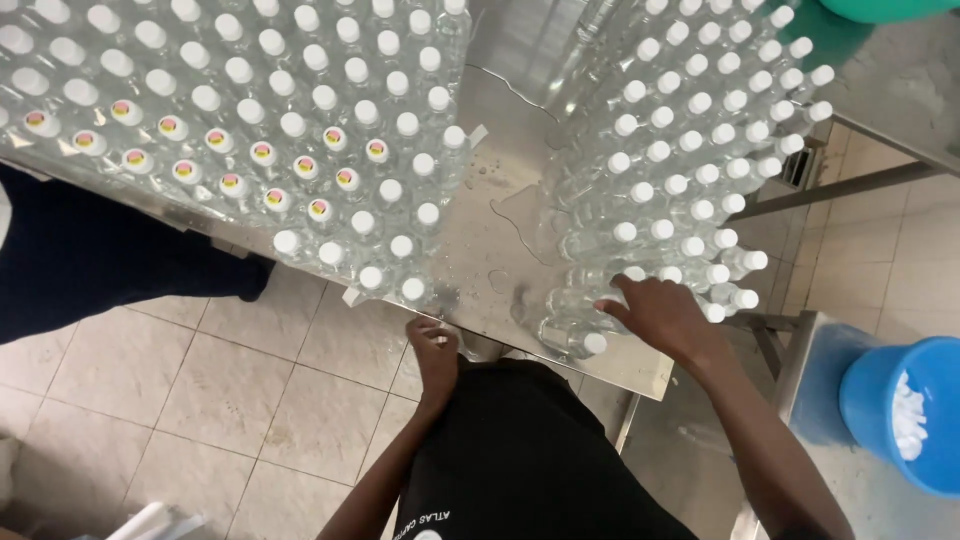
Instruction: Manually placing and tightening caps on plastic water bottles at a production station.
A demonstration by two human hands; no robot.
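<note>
Many clear plastic bottles with white caps stand packed on a steel table in two groups. My right hand rests on the near bottles of the right group, fingers spread over their caps. My left hand is curled at the table's near edge, just below the left group; it holds no bottle. Some bottles in the left group carry round coloured seals on their caps. A wet strip of bare steel runs between the two groups.
A blue bucket with white caps inside stands on a lower steel surface at the right. Another person's dark clothing shows at the left by the table edge. Beige floor tiles lie below.
</note>
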